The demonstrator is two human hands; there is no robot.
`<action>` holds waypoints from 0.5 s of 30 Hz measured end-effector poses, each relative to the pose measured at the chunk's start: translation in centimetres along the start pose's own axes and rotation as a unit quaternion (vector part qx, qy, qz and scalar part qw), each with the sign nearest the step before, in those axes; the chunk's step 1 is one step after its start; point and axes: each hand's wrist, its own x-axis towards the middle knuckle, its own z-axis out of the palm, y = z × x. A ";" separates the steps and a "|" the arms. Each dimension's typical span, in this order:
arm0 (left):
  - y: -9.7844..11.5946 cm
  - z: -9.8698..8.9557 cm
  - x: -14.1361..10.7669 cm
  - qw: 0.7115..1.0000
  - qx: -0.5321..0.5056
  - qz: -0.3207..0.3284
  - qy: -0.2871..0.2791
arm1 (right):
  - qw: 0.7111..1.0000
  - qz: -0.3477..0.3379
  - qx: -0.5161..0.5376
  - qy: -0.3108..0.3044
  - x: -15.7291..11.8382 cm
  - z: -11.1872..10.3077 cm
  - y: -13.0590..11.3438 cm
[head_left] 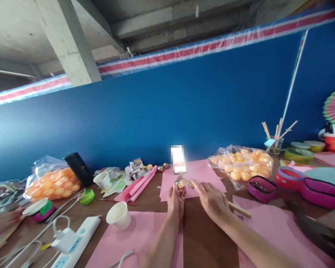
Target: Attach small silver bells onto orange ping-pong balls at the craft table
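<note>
At the middle of the table, my left hand (pixel 175 203) is closed, palm up, with its fingertips at a small yellow ball (pixel 180 184) and shiny silver bells; the exact hold is blurred. My right hand (pixel 212 201) grips a pale wooden stick (pixel 241 210), whose near end sticks out behind the hand to the right. The stick's other end reaches toward the ball and bells at my left fingertips. Whether the stick is joined to them I cannot tell. Beneath lies a pink sheet (pixel 167 186), and a bright-screened phone (pixel 178 160) stands behind it.
Bags of orange balls lie at left (pixel 53 184) and right (pixel 240 163). A white paper cup (pixel 118 216) and a power strip (pixel 78 242) are left of me. Purple pouches (pixel 261 189) sit at right. Another person's hand (pixel 5 222) is at far left, a dark sleeve (pixel 315 227) at right.
</note>
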 end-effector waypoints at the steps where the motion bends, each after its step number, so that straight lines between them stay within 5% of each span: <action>1: 0.0 0.0 0.0 1.000 -0.001 0.003 -0.004 | 1.000 -0.001 -0.001 -0.001 0.0 0.0 0.0; 15: 0.1 0.0 -0.2 1.000 0.011 -0.004 -0.016 | 1.000 0.006 -0.002 -0.005 0.0 0.0 0.2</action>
